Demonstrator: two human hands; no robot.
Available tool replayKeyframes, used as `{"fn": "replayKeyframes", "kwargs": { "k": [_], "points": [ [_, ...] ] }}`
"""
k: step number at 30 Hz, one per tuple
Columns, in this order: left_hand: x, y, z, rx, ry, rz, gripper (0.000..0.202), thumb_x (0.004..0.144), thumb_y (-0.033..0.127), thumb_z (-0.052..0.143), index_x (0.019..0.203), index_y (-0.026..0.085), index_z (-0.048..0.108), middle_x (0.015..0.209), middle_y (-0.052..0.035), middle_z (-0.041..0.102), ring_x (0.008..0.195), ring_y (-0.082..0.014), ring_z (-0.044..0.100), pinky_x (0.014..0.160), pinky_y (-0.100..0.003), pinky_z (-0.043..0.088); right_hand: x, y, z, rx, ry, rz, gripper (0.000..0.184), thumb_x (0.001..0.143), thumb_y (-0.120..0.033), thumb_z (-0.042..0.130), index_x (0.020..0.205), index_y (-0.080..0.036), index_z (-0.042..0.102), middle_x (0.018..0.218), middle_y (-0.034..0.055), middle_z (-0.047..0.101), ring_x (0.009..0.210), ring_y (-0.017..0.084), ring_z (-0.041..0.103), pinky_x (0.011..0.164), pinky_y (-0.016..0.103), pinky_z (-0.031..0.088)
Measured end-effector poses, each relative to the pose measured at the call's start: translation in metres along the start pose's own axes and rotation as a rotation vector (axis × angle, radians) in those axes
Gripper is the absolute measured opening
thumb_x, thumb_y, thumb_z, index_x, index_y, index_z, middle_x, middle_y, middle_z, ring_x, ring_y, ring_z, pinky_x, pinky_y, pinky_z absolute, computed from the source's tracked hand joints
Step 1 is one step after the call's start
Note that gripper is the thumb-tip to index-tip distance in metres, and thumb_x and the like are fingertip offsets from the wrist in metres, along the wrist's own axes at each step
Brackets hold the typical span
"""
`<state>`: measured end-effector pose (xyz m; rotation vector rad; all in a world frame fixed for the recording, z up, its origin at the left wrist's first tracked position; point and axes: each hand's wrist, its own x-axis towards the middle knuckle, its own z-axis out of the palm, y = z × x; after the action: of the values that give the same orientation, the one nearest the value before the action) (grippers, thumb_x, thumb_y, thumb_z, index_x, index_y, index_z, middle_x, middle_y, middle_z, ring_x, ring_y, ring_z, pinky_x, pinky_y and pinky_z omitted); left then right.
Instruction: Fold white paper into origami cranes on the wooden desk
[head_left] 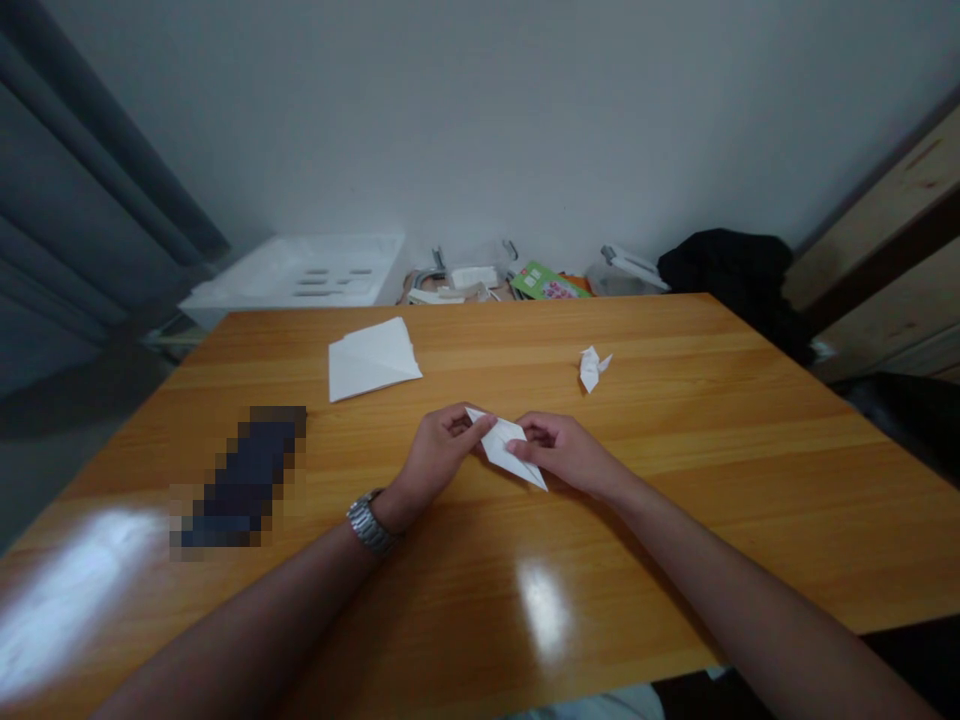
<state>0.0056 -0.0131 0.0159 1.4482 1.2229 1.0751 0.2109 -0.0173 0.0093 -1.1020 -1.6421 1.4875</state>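
A white piece of folded paper (501,440), shaped like a long diamond, is held between my two hands above the middle of the table. My left hand (442,447), with a metal watch on its wrist, pinches the upper left part, its thumb lying on top. On the other side, my right hand (559,450) grips the right edge, thumb pressed on the paper's face. The fingers beneath the paper are partly hidden. Beyond my right hand, a small folded paper crane (591,369) lies on the table.
A stack of white paper sheets (373,360) lies at the back left of the wooden table (675,400). Nearer on the left is a dark, pixelated object (251,475). Past the far edge are a white plastic tray (300,270), a green booklet (547,283) and a black cloth-like bundle (727,260).
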Motion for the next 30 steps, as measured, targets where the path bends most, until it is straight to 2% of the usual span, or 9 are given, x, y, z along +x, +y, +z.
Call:
{"fn": "replayKeyframes", "kwargs": {
  "k": [6,12,16,21,24,27,30],
  "points": [
    [-0.002,0.002,0.0,0.004,0.0,0.002,0.029,0.084,0.041,0.072,0.083,0.013,0.074,0.081,-0.0055,0.076,0.073,-0.0177,0.068,0.064,-0.024,0.053,0.001,0.0,-0.001,0.029,-0.022,0.023,0.03,0.08,-0.039,0.076,0.095,-0.015,0.067,0.085,0.0033,0.069,0.072,0.015,0.06,0.065,0.026,0.044],
    [-0.001,-0.006,0.002,-0.098,-0.053,0.098,0.03,0.081,0.038,0.076,0.098,0.014,0.069,0.092,-0.0055,0.076,0.083,-0.0181,0.072,0.074,-0.026,0.058,0.002,0.002,-0.005,-0.222,0.117,-0.1,0.015,0.084,-0.031,0.069,0.089,-0.017,0.068,0.08,0.0011,0.067,0.07,0.015,0.058,0.065,0.027,0.044],
    [-0.002,-0.006,-0.001,-0.037,-0.05,0.157,0.021,0.085,0.034,0.073,0.094,0.016,0.068,0.091,-0.0045,0.074,0.084,-0.0171,0.072,0.077,-0.026,0.059,0.001,-0.002,-0.008,-0.253,0.174,-0.164,0.019,0.087,-0.036,0.07,0.097,-0.019,0.07,0.09,0.0031,0.072,0.078,0.018,0.065,0.073,0.03,0.05],
    [-0.002,-0.007,-0.006,0.045,-0.012,0.296,0.011,0.09,0.027,0.068,0.094,0.017,0.07,0.099,-0.0057,0.073,0.093,-0.0174,0.07,0.083,-0.028,0.058,0.001,-0.004,-0.01,-0.04,0.09,-0.117,0.033,0.088,-0.049,0.07,0.105,-0.02,0.067,0.104,0.007,0.071,0.088,0.02,0.068,0.078,0.033,0.053],
    [-0.002,-0.008,-0.008,0.082,-0.005,0.388,0.006,0.091,0.023,0.067,0.093,0.018,0.07,0.102,-0.0069,0.072,0.098,-0.0176,0.069,0.087,-0.03,0.057,0.002,-0.003,-0.009,0.177,0.039,-0.027,0.038,0.09,-0.054,0.066,0.106,-0.019,0.065,0.096,0.008,0.072,0.084,0.02,0.07,0.073,0.033,0.054],
    [0.0,-0.01,-0.009,0.149,-0.011,0.476,0.005,0.09,0.019,0.068,0.094,0.019,0.07,0.107,-0.0079,0.071,0.102,-0.0184,0.067,0.092,-0.033,0.055,0.003,-0.003,-0.01,0.265,0.078,-0.027,0.037,0.085,-0.05,0.074,0.105,-0.019,0.067,0.09,0.0061,0.072,0.079,0.018,0.069,0.073,0.033,0.054],
    [0.002,-0.013,-0.009,0.18,-0.014,0.524,0.008,0.089,0.017,0.068,0.097,0.019,0.07,0.112,-0.0086,0.07,0.108,-0.0196,0.065,0.097,-0.036,0.053,0.003,-0.004,-0.012,0.26,0.122,-0.073,0.038,0.077,-0.041,0.083,0.105,-0.021,0.069,0.103,0.0058,0.073,0.088,0.017,0.068,0.084,0.034,0.053]
  ]
}}
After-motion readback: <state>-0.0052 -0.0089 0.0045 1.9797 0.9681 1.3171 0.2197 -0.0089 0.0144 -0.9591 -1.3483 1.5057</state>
